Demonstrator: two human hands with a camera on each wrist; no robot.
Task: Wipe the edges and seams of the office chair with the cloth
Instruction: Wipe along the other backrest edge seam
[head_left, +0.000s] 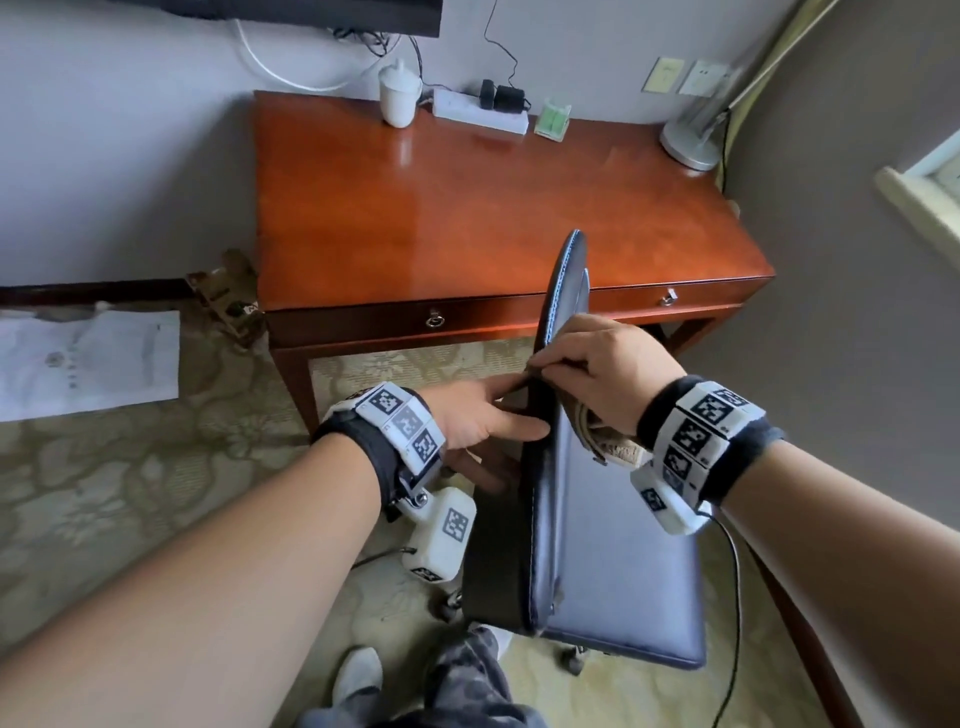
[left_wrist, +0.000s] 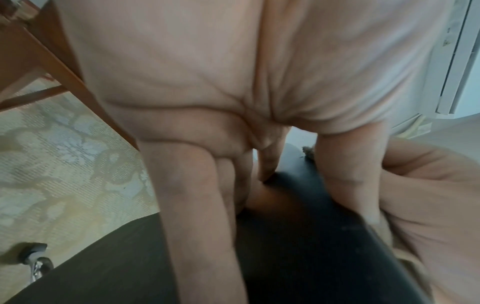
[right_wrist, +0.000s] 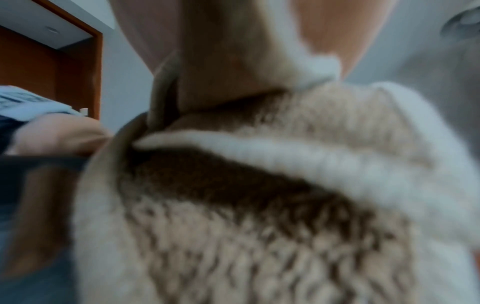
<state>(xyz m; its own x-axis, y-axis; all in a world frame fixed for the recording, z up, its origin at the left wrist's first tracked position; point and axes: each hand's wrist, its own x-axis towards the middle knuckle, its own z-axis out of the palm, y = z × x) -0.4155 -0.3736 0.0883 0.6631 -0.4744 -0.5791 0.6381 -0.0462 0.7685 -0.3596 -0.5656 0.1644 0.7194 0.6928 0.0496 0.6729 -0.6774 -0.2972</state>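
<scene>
The office chair's dark blue backrest (head_left: 563, 280) stands edge-on in front of me, with stitched seams along its rim; its seat (head_left: 623, 571) lies lower right. My right hand (head_left: 543, 366) holds a beige-and-brown fuzzy cloth (head_left: 610, 441) and pinches it over the backrest's edge about halfway up. That cloth (right_wrist: 259, 205) fills the right wrist view. My left hand (head_left: 501, 426) rests on the backrest's rear face just below, fingers (left_wrist: 197, 205) straight against the dark back (left_wrist: 298, 257), thumb along the edge.
A red-brown wooden desk (head_left: 467, 208) stands just beyond the chair, bearing a white cup (head_left: 399, 96), a power strip (head_left: 478, 114) and a lamp base (head_left: 691, 137). White paper (head_left: 88, 364) lies on the patterned carpet at left. A chair caster (left_wrist: 33, 255) shows below.
</scene>
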